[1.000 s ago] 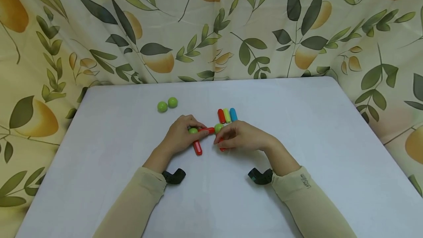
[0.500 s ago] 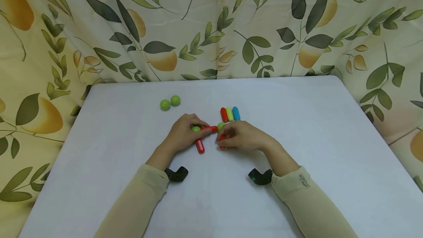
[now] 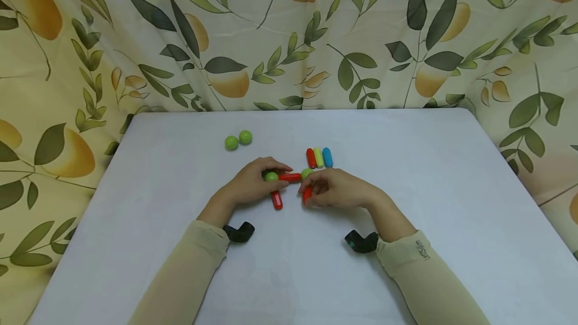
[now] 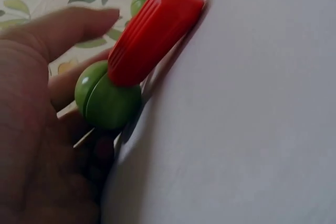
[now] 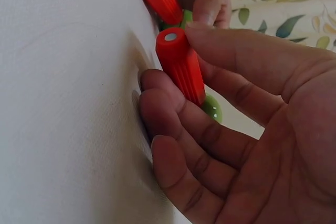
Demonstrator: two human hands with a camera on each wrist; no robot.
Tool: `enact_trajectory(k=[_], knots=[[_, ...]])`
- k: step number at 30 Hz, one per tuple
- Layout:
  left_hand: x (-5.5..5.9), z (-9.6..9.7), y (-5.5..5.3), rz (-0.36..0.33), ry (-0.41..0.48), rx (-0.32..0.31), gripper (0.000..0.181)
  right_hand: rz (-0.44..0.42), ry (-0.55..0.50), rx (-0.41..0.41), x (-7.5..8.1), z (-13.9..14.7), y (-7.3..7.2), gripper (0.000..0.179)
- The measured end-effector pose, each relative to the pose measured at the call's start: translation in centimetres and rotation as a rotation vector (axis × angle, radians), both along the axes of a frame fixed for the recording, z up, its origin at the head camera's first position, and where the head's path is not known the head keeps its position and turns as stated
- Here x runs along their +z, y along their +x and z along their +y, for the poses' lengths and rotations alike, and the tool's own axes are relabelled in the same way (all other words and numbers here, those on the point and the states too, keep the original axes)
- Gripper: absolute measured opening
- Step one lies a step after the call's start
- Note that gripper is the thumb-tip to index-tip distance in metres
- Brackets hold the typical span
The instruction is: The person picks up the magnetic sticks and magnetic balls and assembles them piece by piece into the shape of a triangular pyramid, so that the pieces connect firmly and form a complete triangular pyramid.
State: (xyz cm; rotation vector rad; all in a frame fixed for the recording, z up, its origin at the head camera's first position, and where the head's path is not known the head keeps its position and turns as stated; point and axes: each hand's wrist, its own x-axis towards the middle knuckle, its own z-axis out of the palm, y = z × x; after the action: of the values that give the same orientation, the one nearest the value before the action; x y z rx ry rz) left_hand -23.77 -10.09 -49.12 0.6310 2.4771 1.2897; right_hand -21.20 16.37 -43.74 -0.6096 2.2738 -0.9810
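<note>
Two green balls and several red magnetic sticks lie joined at the table's middle in the head view. My left hand point(image 3: 253, 179) surrounds the left green ball point(image 4: 107, 95), its thumb and index finger spread either side of the crossing red stick point(image 3: 290, 177). From that ball a lower red stick point(image 3: 277, 200) points toward me. My right hand point(image 3: 340, 188) holds the right red stick point(image 5: 180, 64) between thumb and fingers; its silver-disc end faces the right wrist camera. Behind that stick, the right green ball point(image 5: 212, 109) is partly hidden by the fingers.
Just beyond the right hand lie another red stick point(image 3: 311, 158), a yellow-green stick point(image 3: 318, 157) and a blue stick point(image 3: 327, 157), side by side. Two loose green balls, one nearer point(image 3: 232, 143) and one farther point(image 3: 246, 137), sit at the back left. A patterned cloth point(image 3: 289, 39) hangs behind the white table point(image 3: 289, 275).
My left thumb and index finger have spread apart from the crossing red stick. My right fingers have shifted slightly toward me along their red stick. The head view has shifted a little.
</note>
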Motion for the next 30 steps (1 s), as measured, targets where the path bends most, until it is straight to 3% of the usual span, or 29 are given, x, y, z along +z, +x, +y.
enact_trajectory(k=[4, 9, 13, 17, 22, 30], knots=[[0.1, -0.3, -0.1, -0.044, 0.044, -0.051, 0.035, -0.008, -0.013, -0.005, -0.1, 0.1, 0.0, 0.025], [0.0, -0.3, -0.1, -0.053, 0.056, -0.059, 0.033, -0.007, -0.016, -0.002, -0.4, 0.1, 0.0, 0.023], [0.1, -0.5, -0.1, -0.081, 0.061, -0.072, 0.039, -0.002, -0.015, -0.004, -0.5, 0.1, 0.0, 0.023], [0.3, -1.1, -0.1, -0.108, 0.076, -0.135, 0.051, -0.006, -0.011, -0.007, -0.6, 0.1, 0.1, 0.023], [0.6, -1.3, -0.1, -0.087, 0.054, -0.191, 0.062, 0.001, -0.007, -0.008, -0.6, 0.0, 0.0, 0.022], [0.6, -1.1, 0.0, -0.054, -0.007, -0.178, 0.063, 0.005, -0.005, -0.024, -0.9, 0.0, 0.0, 0.023]])
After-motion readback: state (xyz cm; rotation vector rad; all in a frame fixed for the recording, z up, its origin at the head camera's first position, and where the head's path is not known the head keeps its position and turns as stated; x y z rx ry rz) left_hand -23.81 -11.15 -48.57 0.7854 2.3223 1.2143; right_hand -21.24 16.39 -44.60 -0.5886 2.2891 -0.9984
